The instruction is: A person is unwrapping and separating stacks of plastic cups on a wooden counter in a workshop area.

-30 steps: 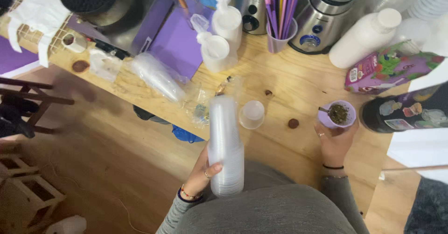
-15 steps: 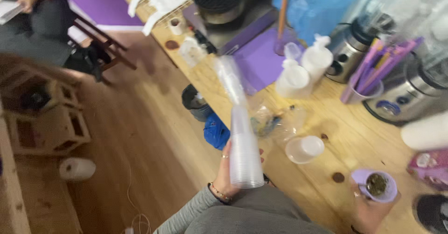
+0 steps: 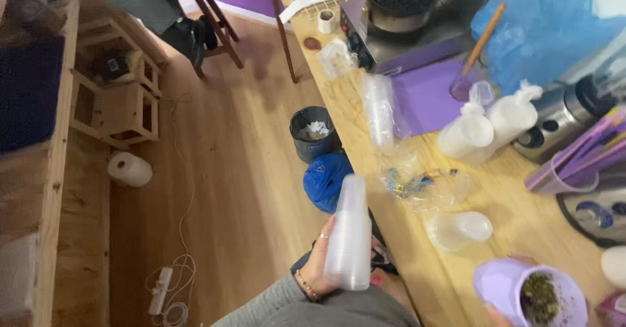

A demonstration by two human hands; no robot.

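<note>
Two hands work at a wooden worktop (image 3: 391, 236): the left hand (image 3: 319, 265) grips a cup stack (image 3: 349, 236) out over the floor; the right hand (image 3: 505, 314), mostly cut off, seemingly holds a purple cup (image 3: 502, 284). A loose grip could drop the stack. Its contents look blurred.

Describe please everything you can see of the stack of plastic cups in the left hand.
The stack of plastic cups is a long column of nested, translucent whitish cups, seemingly thin disposable plastic. It stands nearly upright, leaning slightly, beside the edge of the wooden counter and above the floor. The left hand grips its lower part, fingers wrapped around the side. Nothing else visibly touches it.
</note>
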